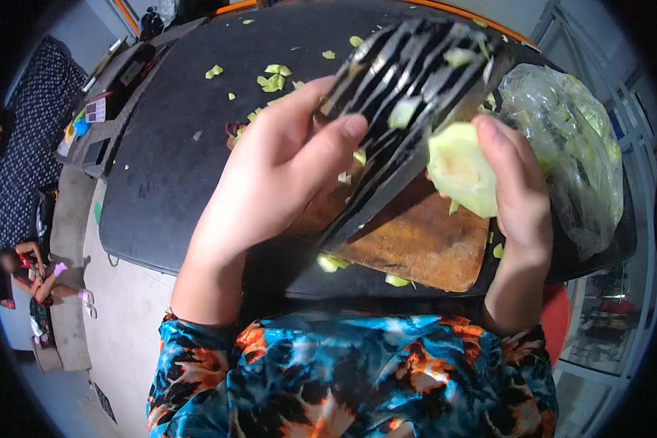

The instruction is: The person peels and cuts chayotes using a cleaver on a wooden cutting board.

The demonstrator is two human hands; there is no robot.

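In my left hand (292, 157) is a broad, dark, flat blade (409, 80) with bright streaks across it, like a cleaver. My thumb presses its near face, and its handle is hidden. Pale green scraps cling to the blade, which is tilted over a wooden cutting board (423, 241). Closed around a peeled, pale green vegetable piece (461, 171), my right hand (517, 179) keeps its cut face toward the blade. The piece is at the blade's right edge; whether they touch I cannot tell.
Green peelings (274, 79) lie scattered over the black table (168, 160). A clear plastic bag (569, 153) with green contents stands at the right. More scraps (332, 263) lie by the board's near edge. Far left, another person (40, 281) sits beyond the table.
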